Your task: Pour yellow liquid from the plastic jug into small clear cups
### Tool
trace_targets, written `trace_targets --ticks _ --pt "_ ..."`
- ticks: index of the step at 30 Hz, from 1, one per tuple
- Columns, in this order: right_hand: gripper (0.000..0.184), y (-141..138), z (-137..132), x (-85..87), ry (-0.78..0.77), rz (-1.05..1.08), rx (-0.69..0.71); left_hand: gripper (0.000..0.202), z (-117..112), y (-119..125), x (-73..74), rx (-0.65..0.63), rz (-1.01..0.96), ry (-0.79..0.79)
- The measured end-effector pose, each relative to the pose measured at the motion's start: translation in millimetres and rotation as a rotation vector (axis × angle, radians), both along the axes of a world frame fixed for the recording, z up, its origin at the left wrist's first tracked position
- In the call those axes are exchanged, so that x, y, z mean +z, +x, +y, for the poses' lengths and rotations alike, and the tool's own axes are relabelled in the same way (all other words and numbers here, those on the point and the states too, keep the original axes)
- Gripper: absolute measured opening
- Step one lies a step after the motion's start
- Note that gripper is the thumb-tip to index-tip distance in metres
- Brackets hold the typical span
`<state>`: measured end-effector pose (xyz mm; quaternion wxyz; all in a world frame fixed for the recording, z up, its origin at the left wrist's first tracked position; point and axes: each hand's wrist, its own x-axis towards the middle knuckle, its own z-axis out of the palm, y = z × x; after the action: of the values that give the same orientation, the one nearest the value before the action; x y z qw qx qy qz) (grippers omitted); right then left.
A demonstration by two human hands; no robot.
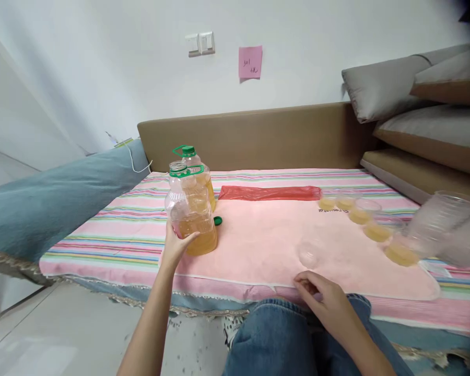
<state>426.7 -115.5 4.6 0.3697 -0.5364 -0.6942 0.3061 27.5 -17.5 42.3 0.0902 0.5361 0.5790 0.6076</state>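
My left hand (177,244) grips the lower side of an uncapped clear plastic jug (196,225) with yellow liquid in its lower half and a green ring at its neck. Behind it stands a similar jug with a green cap (188,150). On the pink mat, right of the front jug, lies a loose green cap (218,221). My right hand (317,292) is over my knees by the mat's front edge, fingers curled in and nothing visible in them. Just beyond it sits a clear plastic cup (308,254) with no liquid visible.
Several cups of yellow liquid (377,231) form a slanting row on the right of the pink mat (258,240). Stacked clear cups (438,224) lie beside them, blurred. A red plastic bag (270,193) stretches along the back. Grey cushions (434,130) are piled at the right.
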Motion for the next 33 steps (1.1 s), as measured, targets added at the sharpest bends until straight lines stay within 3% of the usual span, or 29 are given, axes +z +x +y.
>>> trace_targets --ticks 3,8,11,14,17,21,25,33 --pt "0.028 -32.7 5.2 14.8 -0.032 0.084 0.134 0.088 1.7 6.3 3.2 -0.128 -0.045 -0.058" --pt "0.025 -98.0 37.6 32.3 -0.103 0.291 0.227 0.073 2.0 8.8 -4.1 0.005 -0.082 -0.028" --pt "0.039 -141.1 66.4 31.5 -0.272 0.546 0.222 0.068 3.3 4.3 -13.8 0.101 -0.098 -0.02" --pt "0.051 -178.6 89.2 24.4 -0.393 0.665 0.222 0.064 5.1 -2.7 -23.1 0.151 -0.147 -0.014" --pt "0.05 -204.8 100.9 20.3 -0.505 0.769 0.245 0.061 6.4 -10.2 -30.9 0.18 -0.2 -0.003" --pt "0.048 -224.4 109.8 22.7 -0.614 0.853 0.35 0.057 6.5 -15.8 -37.4 0.207 -0.229 0.005" --pt "0.052 -232.6 117.7 21.8 -0.683 0.842 0.345 0.057 6.2 -15.3 -37.6 0.219 -0.268 0.02" --pt "0.056 -215.0 95.4 31.6 -0.649 0.885 0.335 0.062 -11.9 5.2 -21.1 0.171 -0.315 0.064"
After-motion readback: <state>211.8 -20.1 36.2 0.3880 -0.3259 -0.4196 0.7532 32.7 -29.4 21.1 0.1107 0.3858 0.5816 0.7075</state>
